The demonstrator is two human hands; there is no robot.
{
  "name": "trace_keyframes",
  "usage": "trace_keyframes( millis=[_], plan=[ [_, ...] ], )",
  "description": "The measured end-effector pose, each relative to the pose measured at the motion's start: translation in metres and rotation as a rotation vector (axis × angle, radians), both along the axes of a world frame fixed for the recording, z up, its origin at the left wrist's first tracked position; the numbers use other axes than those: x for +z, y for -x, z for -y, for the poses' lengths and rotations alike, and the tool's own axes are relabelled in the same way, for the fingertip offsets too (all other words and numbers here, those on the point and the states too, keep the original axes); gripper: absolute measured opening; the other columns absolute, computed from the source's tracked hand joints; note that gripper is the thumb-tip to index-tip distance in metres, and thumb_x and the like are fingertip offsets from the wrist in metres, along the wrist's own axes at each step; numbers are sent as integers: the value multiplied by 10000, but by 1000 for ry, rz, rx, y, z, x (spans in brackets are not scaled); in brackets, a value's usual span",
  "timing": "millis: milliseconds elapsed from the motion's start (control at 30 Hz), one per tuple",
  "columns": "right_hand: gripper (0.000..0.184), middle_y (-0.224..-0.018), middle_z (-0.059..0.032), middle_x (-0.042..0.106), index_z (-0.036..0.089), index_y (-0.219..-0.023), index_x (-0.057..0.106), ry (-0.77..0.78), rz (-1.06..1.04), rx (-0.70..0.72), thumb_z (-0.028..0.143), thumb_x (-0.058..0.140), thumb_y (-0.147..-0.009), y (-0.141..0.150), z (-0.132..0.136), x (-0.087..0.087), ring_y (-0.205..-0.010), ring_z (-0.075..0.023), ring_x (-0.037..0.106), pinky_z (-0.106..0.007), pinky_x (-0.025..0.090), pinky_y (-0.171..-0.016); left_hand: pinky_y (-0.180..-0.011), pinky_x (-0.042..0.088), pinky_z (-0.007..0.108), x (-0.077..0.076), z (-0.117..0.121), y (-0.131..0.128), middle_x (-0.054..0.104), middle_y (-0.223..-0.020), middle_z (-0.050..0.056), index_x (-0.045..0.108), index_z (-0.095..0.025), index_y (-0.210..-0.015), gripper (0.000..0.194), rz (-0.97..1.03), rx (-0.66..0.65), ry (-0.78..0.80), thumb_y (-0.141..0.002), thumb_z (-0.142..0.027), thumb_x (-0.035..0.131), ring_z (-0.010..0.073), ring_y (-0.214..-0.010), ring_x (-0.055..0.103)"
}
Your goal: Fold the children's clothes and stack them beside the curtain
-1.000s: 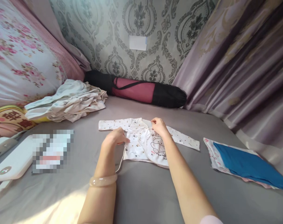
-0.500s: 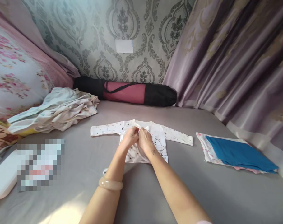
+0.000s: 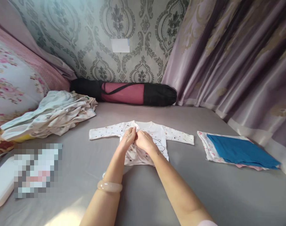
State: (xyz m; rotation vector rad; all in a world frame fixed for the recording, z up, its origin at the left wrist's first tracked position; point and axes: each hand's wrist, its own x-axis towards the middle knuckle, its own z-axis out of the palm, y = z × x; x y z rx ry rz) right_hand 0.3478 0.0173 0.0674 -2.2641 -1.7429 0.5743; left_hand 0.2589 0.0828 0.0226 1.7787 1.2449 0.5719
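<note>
A small white baby shirt (image 3: 157, 133) with tiny coloured spots and a bear print lies flat on the grey bed sheet (image 3: 143, 194), both sleeves spread out. My left hand (image 3: 128, 138) and my right hand (image 3: 144, 141) meet over the middle of its chest, fingers pinched together on the fabric there. What exactly they pinch is hidden by the fingers. A pale bangle (image 3: 109, 186) sits on my left wrist.
A heap of pale clothes (image 3: 51, 113) lies at the left. A pink and black rolled bag (image 3: 126, 92) rests against the patterned wall. Folded cloths topped with blue (image 3: 239, 150) lie at the right by the purple curtain (image 3: 239, 62). A white device (image 3: 1, 185) is at the left edge.
My two hands came together from apart on the shirt's front to its middle. The view has shifted slightly, so everything sits further left.
</note>
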Motion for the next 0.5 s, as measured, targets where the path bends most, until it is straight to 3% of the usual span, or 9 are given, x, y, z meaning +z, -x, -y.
trace_keyframes(
  millis=[133, 300, 500],
  plan=[
    [245, -971, -99, 728, 201, -877, 710, -17, -71, -8, 178, 468, -854, -23, -2, 1, -917, -221, 666, -259, 437, -712, -731, 490, 259, -7, -1, -2, 700, -971, 91, 595, -134, -1136, 359, 38, -2, 60, -889, -322, 415, 181, -864, 655],
    [223, -996, -64, 714, 208, -914, 691, -137, -131, -245, 184, 474, -869, -49, -12, -16, -955, -181, 646, -235, 447, -763, -716, 505, 260, -11, -1, -4, 678, -1113, 121, 527, -129, -1215, 366, 98, 69, 30, -886, -205, 386, 178, -922, 648],
    [232, -1025, -114, 699, 180, -1010, 627, -172, -166, -294, 326, 485, -899, -25, -21, -33, -981, -229, 658, -283, 473, -797, -943, 448, 332, -8, -3, -9, 647, -1197, 136, 561, -144, -1150, 400, 152, 74, -76, -967, -370, 286, 206, -1106, 593]
  ],
)
